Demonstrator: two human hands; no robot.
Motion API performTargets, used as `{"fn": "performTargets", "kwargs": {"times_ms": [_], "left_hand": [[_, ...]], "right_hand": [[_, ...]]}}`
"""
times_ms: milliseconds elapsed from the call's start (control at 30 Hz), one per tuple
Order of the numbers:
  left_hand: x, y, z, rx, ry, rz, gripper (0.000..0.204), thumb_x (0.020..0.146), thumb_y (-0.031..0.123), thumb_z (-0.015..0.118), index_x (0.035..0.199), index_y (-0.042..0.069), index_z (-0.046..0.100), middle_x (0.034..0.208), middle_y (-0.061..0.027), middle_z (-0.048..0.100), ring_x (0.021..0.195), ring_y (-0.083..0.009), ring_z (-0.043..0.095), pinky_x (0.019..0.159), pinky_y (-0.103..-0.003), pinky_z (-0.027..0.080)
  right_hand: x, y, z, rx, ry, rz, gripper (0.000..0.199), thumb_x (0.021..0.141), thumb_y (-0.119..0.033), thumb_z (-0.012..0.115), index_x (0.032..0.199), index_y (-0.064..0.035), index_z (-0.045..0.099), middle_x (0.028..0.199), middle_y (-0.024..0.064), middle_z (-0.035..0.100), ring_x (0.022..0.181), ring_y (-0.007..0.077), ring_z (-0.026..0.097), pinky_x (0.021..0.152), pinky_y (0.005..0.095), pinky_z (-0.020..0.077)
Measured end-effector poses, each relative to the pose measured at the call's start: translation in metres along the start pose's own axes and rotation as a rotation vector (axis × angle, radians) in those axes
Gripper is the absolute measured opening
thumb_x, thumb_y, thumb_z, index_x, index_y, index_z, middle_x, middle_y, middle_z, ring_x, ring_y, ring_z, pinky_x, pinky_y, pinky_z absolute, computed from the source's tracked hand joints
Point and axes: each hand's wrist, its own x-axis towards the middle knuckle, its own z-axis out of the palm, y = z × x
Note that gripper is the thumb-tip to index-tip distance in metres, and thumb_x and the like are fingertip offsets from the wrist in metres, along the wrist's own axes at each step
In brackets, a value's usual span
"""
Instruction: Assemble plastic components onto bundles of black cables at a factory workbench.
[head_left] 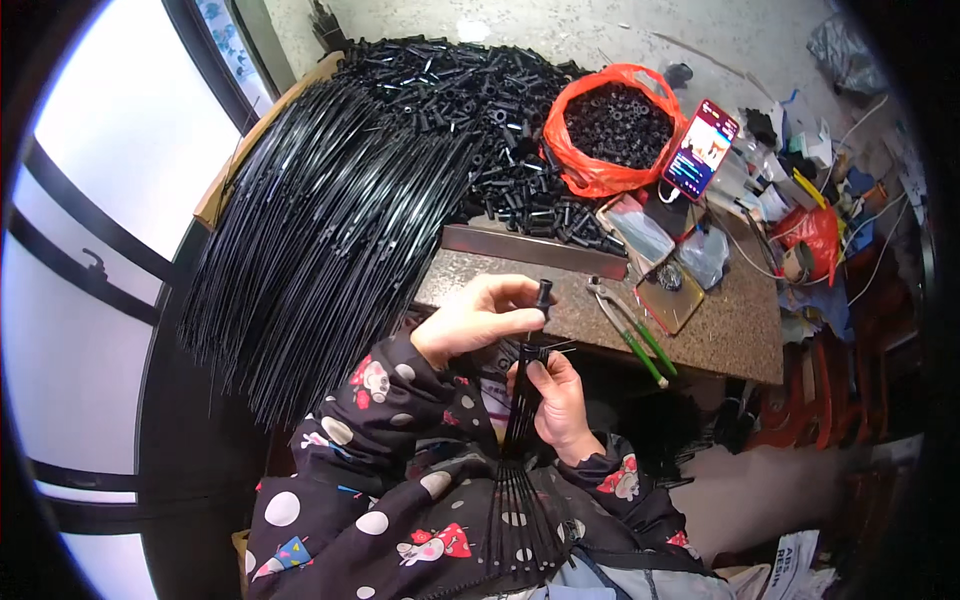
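My left hand (482, 318) is closed, pinching a small black plastic tube (543, 297) with a flared top between thumb and fingers. Just below it, my right hand (562, 400) grips a bundle of thin black rods (518, 425) near its upper end, thumb pressed on the front. The bundle points down toward my lap, its rods fanning apart at the lower end like umbrella ribs. The tube sits right above the bundle's top; whether the two touch, I cannot tell. A few thin wire ends stick out beside my right thumb.
Long black rods (320, 220) cover the table's left side, beside a heap of black tubes (450, 90). A red plastic bag (560, 150) holds small black parts. Right of them are a lit phone (702, 150), green-handled pincers (632, 335) and a metal bar (530, 250) on the speckled tabletop (735, 335).
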Motion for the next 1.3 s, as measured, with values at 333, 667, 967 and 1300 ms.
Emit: {"fn": "performTargets", "kwargs": {"times_ms": [333, 667, 967, 1300], "left_hand": [[-0.011, 0.006, -0.006, -0.013, 0.110, 0.061, 0.026, 0.083, 0.005, 0.059, 0.108, 0.000, 0.052, 0.090, -0.0039, 0.063, 0.087, -0.0103, 0.057, 0.081, -0.024, 0.044], [-0.007, -0.002, 0.006, 0.764, 0.204, 0.290, 0.034, 0.081, 0.022, 0.063, 0.096, 0.000, 0.042, 0.064, -0.0136, 0.055, 0.055, -0.0270, 0.055, 0.051, -0.033, 0.042], [-0.023, -0.012, 0.016, 0.149, 0.271, 0.098, 0.021, 0.083, 0.007, 0.060, 0.098, 0.005, 0.046, 0.081, 0.0023, 0.053, 0.069, -0.0033, 0.051, 0.055, -0.018, 0.041], [-0.047, -0.011, 0.012, -0.149, 0.042, 0.065, 0.030, 0.078, 0.007, 0.063, 0.105, 0.000, 0.052, 0.097, -0.0018, 0.051, 0.090, -0.0096, 0.050, 0.079, -0.024, 0.041]], "right_hand": [[0.006, 0.004, 0.004, 0.051, -0.025, 0.005, 0.009, 0.084, -0.012, 0.061, 0.087, -0.0052, 0.055, 0.083, 0.0064, 0.062, 0.072, 0.0138, 0.060, 0.068, 0.0271, 0.0502], [0.005, -0.004, 0.001, 0.091, -0.056, 0.072, 0.013, 0.084, -0.014, 0.060, 0.093, -0.0066, 0.055, 0.086, 0.0061, 0.062, 0.074, 0.0158, 0.061, 0.068, 0.0282, 0.0509], [0.002, 0.002, 0.001, 0.017, -0.103, 0.020, 0.019, 0.082, -0.016, 0.063, 0.097, -0.0063, 0.056, 0.094, 0.0050, 0.062, 0.078, 0.0155, 0.061, 0.070, 0.0295, 0.0517], [0.000, -0.003, 0.001, 0.002, -0.207, 0.058, 0.020, 0.082, -0.018, 0.063, 0.094, -0.0033, 0.055, 0.087, 0.0083, 0.062, 0.074, 0.0156, 0.059, 0.067, 0.0291, 0.0493]]}}
